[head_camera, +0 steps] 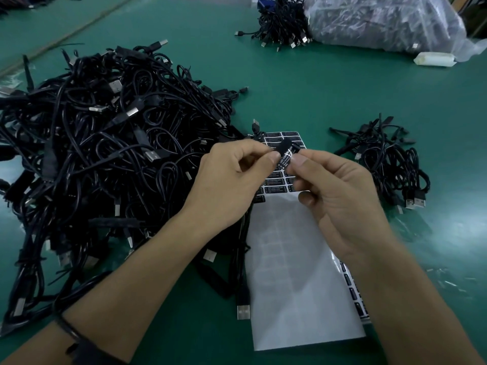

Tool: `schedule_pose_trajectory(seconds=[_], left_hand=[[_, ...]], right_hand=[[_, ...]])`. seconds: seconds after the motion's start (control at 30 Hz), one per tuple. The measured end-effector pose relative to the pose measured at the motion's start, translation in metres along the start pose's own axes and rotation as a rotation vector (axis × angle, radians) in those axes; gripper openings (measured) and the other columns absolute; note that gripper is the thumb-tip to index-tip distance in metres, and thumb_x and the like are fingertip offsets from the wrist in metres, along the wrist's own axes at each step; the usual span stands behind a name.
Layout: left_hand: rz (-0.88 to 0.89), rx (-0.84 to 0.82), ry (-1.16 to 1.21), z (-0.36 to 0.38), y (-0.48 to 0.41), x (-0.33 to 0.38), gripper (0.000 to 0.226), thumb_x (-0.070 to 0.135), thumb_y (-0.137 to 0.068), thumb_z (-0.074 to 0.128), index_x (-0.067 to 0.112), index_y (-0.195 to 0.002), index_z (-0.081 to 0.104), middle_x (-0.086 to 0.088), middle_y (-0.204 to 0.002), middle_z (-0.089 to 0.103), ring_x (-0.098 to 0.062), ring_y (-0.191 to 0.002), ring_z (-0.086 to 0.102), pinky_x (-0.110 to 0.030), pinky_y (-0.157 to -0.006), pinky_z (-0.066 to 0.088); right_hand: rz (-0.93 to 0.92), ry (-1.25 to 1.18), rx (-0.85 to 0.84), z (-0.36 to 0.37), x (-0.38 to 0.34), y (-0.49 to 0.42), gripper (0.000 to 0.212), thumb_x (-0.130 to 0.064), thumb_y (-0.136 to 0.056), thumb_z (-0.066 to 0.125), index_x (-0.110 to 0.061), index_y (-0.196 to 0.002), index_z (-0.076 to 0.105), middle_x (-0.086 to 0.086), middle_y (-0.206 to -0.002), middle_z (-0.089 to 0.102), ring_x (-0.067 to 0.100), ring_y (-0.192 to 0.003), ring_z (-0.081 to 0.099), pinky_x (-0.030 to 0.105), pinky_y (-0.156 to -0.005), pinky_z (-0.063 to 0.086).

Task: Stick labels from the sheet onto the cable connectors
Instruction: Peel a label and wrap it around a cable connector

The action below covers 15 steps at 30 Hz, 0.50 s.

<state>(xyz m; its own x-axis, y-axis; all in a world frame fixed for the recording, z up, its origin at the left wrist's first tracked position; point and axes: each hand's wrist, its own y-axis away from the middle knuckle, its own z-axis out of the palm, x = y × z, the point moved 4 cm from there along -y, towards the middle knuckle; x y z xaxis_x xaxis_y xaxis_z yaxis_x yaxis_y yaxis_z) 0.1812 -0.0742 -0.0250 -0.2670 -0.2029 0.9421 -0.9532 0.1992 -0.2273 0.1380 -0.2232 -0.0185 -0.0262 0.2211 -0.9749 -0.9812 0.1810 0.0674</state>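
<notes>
2 grips, left hand and right hand, clamp the connector above the sheet.

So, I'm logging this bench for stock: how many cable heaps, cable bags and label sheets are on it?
Cable heaps: 3
Bag of cables: 1
Label sheets: 2, one peeking from under the other
Total: 6
Dark clutter at the top-left edge is too cropped to count.

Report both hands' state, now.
Left hand: pinches the connector.
Right hand: pinches the same connector, thumb on the label.
</notes>
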Motion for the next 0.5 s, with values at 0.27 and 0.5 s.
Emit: schedule_pose_trajectory(seconds=[0.27, 0.5], left_hand=[[-0.048, -0.012, 0.070, 0.0009, 0.0026, 0.0033, 0.012, 0.017, -0.085, 0.071, 0.024, -0.089, 0.080, 0.002, -0.076, 0.075, -0.009, -0.069, 0.064, -0.032, -0.069, 0.055], [-0.072, -0.048, 0.107, 0.0022, 0.0043, 0.0064, 0.022, 0.007, -0.083, 0.076, 0.029, -0.083, 0.078, -0.005, -0.079, 0.075, -0.010, -0.067, 0.062, -0.032, -0.068, 0.055]], right_hand=[[-0.013, 0.025, 0.053, 0.0015, 0.0020, -0.0002, 0.017, -0.011, -0.085, 0.073, -0.022, -0.074, 0.079, -0.002, -0.073, 0.071, 0.004, -0.060, 0.055, 0.016, -0.055, 0.042], [-0.072, 0.042, 0.098, -0.0012, 0.0018, -0.0020, 0.018, -0.010, -0.085, 0.075, -0.024, -0.074, 0.079, -0.005, -0.065, 0.064, 0.006, -0.059, 0.048, 0.019, -0.053, 0.040]])
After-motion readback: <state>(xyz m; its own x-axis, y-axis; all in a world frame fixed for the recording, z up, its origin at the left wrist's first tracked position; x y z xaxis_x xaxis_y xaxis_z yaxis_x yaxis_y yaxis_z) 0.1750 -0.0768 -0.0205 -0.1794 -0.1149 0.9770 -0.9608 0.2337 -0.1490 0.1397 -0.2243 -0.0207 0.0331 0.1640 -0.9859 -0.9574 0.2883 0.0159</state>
